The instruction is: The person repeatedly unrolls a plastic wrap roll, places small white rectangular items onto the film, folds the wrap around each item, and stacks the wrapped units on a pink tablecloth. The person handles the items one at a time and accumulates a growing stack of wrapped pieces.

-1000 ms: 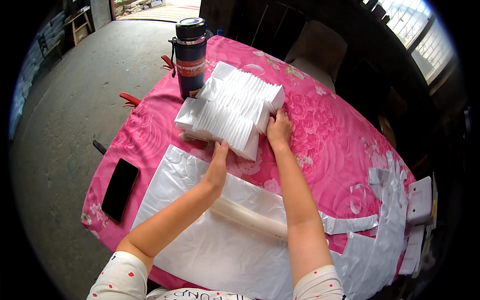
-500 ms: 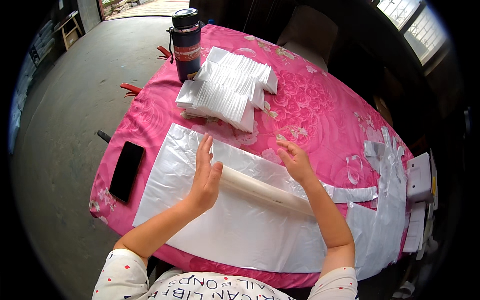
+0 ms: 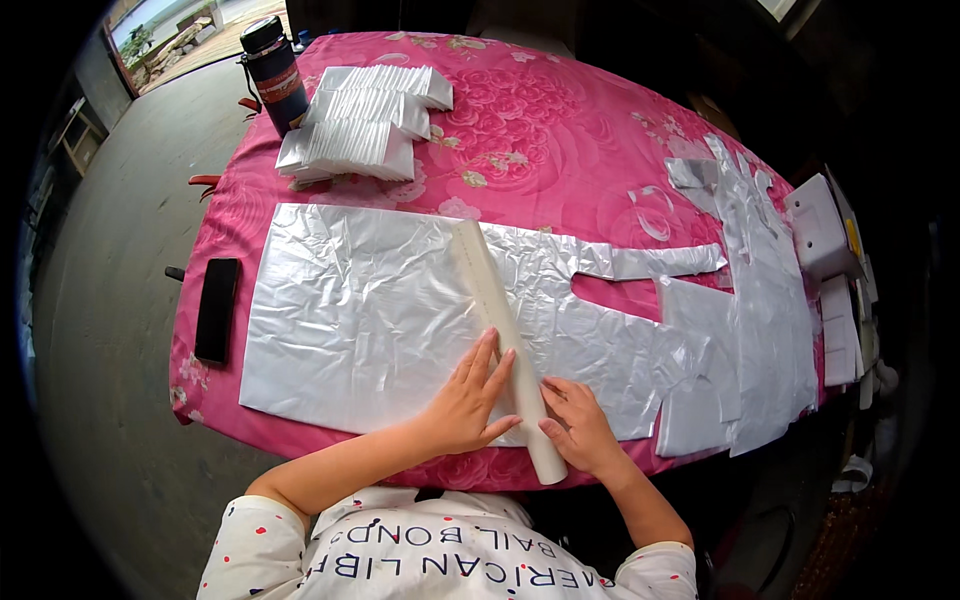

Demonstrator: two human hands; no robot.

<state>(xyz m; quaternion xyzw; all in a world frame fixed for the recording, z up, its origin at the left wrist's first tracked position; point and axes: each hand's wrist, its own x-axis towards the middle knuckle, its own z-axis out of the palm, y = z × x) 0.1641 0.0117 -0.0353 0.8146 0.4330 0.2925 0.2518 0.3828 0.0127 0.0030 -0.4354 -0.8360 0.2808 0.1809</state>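
A cream-white plastic pipe (image 3: 492,295) lies aslant over a flattened white plastic carrier bag (image 3: 340,310), its near end reaching past the bag's front edge. My left hand (image 3: 468,402) rests on the bag with fingers spread, the fingertips against the pipe's left side. On the pipe's other side is my right hand (image 3: 582,428), fingers loosely bent and apart, its thumb and fingertips beside the pipe near its lower end. Neither hand grips anything. The bag is wrinkled, and its cut-out handles point right.
Folded white bags (image 3: 355,125) lie in rows at the back left, beside a dark flask (image 3: 275,80). A black phone (image 3: 217,310) is at the left edge. More bags (image 3: 770,320) pile up at the right, near white boxes (image 3: 825,225). Pink floral cloth (image 3: 540,130) covers the table.
The pipe has swung from lying mostly sideways to pointing away from me. My hands, raised over the bag before, have come down beside it. The view has shifted too.
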